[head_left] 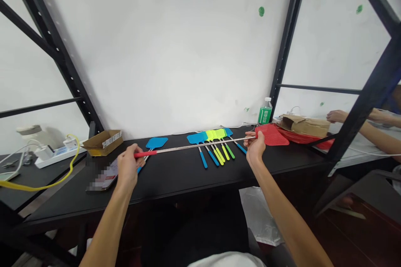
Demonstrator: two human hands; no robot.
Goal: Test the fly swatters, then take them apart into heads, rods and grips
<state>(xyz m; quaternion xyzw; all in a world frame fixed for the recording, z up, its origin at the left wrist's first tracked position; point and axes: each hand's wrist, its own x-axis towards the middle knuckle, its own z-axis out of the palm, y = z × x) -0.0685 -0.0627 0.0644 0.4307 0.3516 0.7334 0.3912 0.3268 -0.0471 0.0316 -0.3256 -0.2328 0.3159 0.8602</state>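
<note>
A red fly swatter [200, 146] is stretched out level between my two hands, its metal rod drawn long above the black table. My left hand [128, 166] is closed round the end of its red handle. At the other end, my right hand [255, 144] pinches the neck by the red mesh head [274, 135]. Beneath the rod lies a row of short swatters: blue ones [196, 138], yellow-green ones [216, 134] and a green-handled one [230, 151]. Another blue swatter [157, 142] lies by my left hand, its handle partly hidden behind my fingers.
A phone [106, 176] and an open cardboard box [103, 142] are on the left of the table [178, 179]. A green-labelled bottle [265, 111] stands at the back right, near a torn carton [303, 125]. Black rack posts [286, 33] flank the table. Another person's arms [372, 127] show at far right.
</note>
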